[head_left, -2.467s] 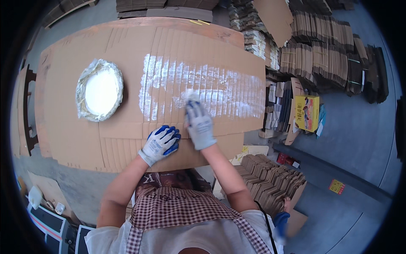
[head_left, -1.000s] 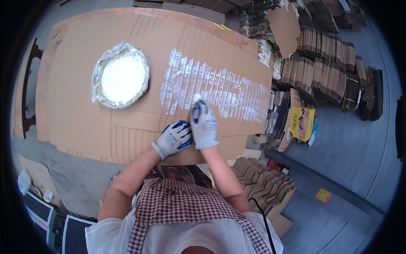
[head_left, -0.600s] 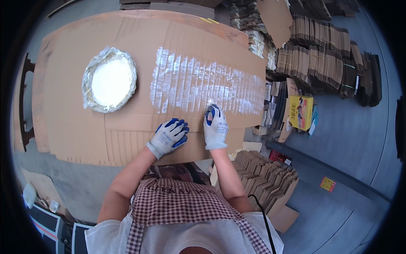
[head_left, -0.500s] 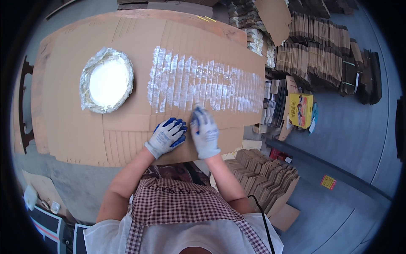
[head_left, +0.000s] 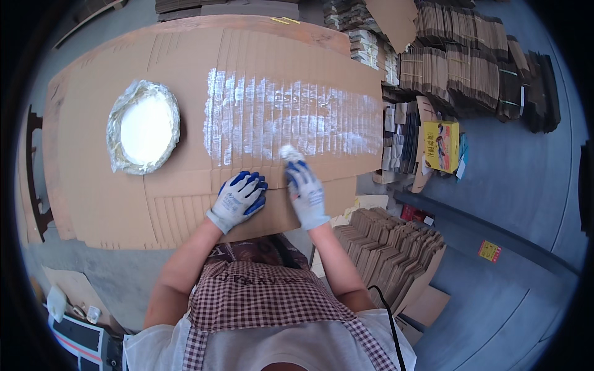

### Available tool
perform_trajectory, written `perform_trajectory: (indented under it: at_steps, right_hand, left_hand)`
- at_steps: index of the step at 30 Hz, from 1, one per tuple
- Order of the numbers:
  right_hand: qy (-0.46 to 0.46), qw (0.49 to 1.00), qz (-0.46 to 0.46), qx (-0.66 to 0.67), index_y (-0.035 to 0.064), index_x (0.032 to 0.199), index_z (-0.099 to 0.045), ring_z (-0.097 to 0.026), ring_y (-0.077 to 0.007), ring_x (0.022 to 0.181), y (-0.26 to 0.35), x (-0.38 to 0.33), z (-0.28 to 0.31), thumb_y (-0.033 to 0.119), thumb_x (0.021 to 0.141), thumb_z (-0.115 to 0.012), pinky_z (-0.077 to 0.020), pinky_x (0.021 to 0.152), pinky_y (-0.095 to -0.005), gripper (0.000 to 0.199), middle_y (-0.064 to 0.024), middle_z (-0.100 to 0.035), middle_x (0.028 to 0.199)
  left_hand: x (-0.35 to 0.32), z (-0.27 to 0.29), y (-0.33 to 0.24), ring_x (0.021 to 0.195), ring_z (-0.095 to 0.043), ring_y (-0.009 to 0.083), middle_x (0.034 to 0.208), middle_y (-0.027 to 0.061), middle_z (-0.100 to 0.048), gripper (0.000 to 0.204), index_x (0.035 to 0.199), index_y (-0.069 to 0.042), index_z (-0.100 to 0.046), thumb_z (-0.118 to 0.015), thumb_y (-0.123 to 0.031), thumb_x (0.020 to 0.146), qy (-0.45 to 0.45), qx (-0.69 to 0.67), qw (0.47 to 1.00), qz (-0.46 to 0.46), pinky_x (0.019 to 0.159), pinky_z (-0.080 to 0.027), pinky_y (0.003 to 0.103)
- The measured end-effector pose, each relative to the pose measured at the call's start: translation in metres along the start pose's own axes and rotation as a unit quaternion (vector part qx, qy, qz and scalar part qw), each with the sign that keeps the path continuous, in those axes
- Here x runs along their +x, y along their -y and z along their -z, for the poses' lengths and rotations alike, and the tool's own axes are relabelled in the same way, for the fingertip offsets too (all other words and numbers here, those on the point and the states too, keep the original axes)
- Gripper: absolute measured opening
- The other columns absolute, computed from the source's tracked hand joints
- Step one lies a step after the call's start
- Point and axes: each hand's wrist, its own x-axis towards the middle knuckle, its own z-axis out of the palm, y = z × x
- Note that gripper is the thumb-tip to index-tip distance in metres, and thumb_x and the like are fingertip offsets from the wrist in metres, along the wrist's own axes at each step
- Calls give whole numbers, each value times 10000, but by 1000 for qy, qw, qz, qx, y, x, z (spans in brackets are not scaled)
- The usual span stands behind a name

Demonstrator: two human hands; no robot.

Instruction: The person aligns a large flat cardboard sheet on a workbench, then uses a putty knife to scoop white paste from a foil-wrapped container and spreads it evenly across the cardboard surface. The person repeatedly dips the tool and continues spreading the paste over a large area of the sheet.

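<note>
Both my hands wear white gloves with blue palms. My left hand [head_left: 239,199] lies flat on the near part of the cardboard, its fingers stretched out and holding nothing. My right hand [head_left: 304,191] is closed around a small brush [head_left: 289,153] whose white-coated tip points away from me. The brush tip is at the near edge of a row of overlapping cardboard strips [head_left: 260,117], streaked with white paste. To the left stands a round basin [head_left: 175,111] lined with crinkled clear plastic. White paste [head_left: 146,133] fills it.
Larger cardboard sheets [head_left: 80,154] cover the table, whose wooden edge [head_left: 55,102] shows at left. Bundled flat cardboard stacks [head_left: 473,74] lie on the floor at right, beside a yellow box [head_left: 441,146]. Another cardboard stack [head_left: 387,260] stands close to my right arm.
The whole view has shifted slightly. My right hand has moved a little against the cardboard, and the brush tip shows more plainly. My left hand stays in place.
</note>
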Motion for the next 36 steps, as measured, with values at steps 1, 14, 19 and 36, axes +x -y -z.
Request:
perform_trajectory:
  at_steps: [1,14,19,36]
  right_hand:
    - [-22,999,-33,-10,86,1198,-623,-547,-322,1237,-17,2,3,71,812,-655,-461,1042,-428,387,-121,-600,1296]
    - [-48,997,-67,-5,76,1154,-638,-570,-324,1207,-61,-8,29,50,826,-640,-467,1047,-410,329,-136,-625,1261]
    - [22,999,39,26,107,1170,-639,-563,-330,1221,-13,-14,19,59,814,-651,-461,1060,-425,360,-116,-620,1270]
    - [-93,809,-229,534,-14,1190,-636,-638,-134,1016,75,43,5,-53,844,-696,-502,952,-290,353,-61,-691,1124]
  left_hand:
    - [0,0,-1,1158,-595,273,1190,91,-646,314,1108,-77,-670,-667,-246,843,-3,2,1000,-3,1036,-447,451]
    - [3,3,-1,1145,-605,270,1166,81,-655,331,1116,-72,-674,-680,-222,821,-14,7,1000,-16,1033,-454,450]
    - [6,2,-2,1142,-609,268,1158,82,-659,335,1122,-74,-676,-684,-218,820,0,14,1000,-11,1031,-455,446]
    - [-39,91,8,1246,-526,376,1283,147,-616,460,1229,-49,-644,-726,-142,785,-167,66,959,219,1099,-375,499]
